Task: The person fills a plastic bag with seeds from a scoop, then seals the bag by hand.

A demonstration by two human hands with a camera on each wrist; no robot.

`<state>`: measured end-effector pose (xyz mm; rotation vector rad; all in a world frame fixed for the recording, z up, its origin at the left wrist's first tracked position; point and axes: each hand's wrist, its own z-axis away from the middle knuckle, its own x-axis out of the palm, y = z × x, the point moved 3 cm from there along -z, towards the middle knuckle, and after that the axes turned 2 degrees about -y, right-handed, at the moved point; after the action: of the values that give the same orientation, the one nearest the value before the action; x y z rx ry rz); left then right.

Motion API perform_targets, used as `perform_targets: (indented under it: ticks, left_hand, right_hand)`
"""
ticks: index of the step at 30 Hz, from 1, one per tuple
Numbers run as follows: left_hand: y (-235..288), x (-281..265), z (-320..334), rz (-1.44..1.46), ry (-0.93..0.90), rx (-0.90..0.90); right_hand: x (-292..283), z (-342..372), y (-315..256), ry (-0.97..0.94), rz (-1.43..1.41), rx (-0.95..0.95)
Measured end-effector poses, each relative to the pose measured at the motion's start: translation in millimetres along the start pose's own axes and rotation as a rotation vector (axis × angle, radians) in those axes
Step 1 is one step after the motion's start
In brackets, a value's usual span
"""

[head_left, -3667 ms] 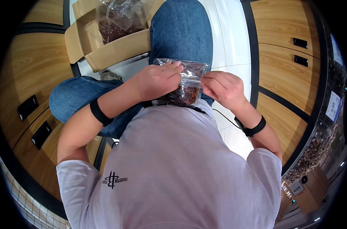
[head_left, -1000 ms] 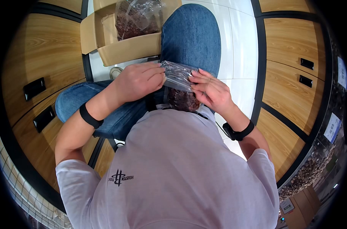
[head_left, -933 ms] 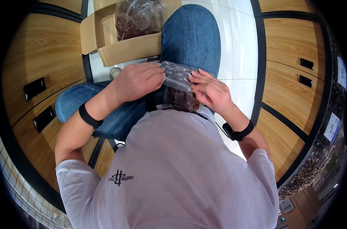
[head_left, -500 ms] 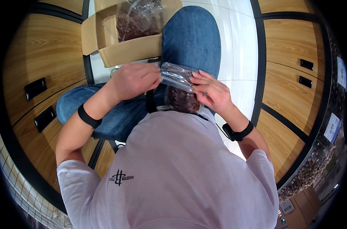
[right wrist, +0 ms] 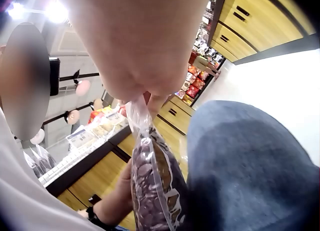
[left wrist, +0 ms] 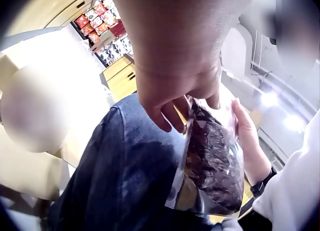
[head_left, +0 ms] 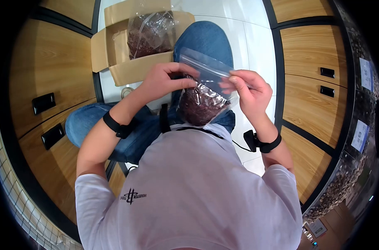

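The head view looks steeply down from above, farthest off, shirt [head_left: 197,187] filling the lower middle, left hand [head_left: 166,80] and right hand [head_left: 254,92] above centre. The left wrist view sits close, looking past the left hand at top centre, tilted so that the ceiling [left wrist: 290,81] lies at right. The right wrist view looks as closely past the right hand, ceiling at upper left. All three share the bag [head_left: 204,104] and jeans [head_left: 204,38]; each wrist view also catches the opposite hand, at right and lower left respectively

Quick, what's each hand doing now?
Left hand: closed, holding the clear plastic zip bag of dark brown pieces.
Right hand: closed, pinching that bag's top corner.
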<state>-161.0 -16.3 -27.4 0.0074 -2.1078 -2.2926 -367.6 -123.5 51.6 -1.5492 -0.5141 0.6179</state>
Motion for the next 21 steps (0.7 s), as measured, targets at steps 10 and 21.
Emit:
perform_targets:
  ticks: [10, 21]
  left_hand:
    - [103.6, -25.9, -34.3, 0.075, 0.187, 0.248]
    - [113.8, -63.3, -63.3, 0.199, 0.490, 0.350]
  right_hand:
    - [-14.8, -63.7, -80.4, 0.041, 0.063, -0.395]
    - [6.6, -135.2, -24.7, -0.077, -0.098, -0.150]
